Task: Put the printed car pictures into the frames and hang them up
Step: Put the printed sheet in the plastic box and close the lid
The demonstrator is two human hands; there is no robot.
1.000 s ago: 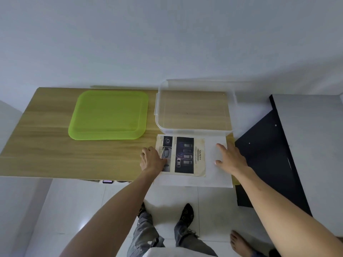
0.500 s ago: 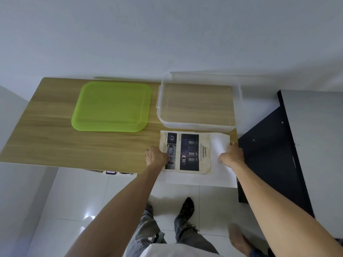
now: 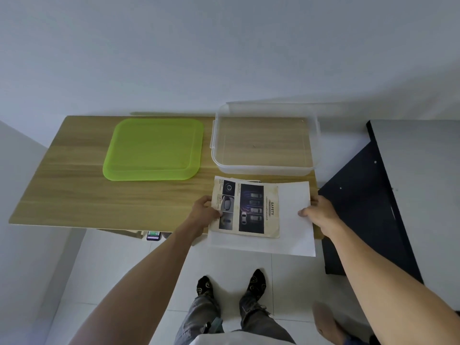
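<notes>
A printed car picture (image 3: pixel 251 207) with dark photos and the word SAFETY lies on a larger white sheet (image 3: pixel 295 220) at the near right end of the wooden table (image 3: pixel 74 195). The white sheet overhangs the table's front edge. My left hand (image 3: pixel 205 211) pinches the left edge of the picture and sheet. My right hand (image 3: pixel 317 211) grips the white sheet's right edge, thumb on top. No picture frame is in view.
A green plastic lid (image 3: pixel 153 149) lies flat at mid table. A clear plastic box (image 3: pixel 263 143) stands behind the papers. A black panel (image 3: pixel 368 207) leans at the right of the table. My feet (image 3: pixel 231 282) stand on white tiles.
Both hands went from resting flat on the papers to gripping their side edges. The papers have slid nearer to me, further over the table's front edge.
</notes>
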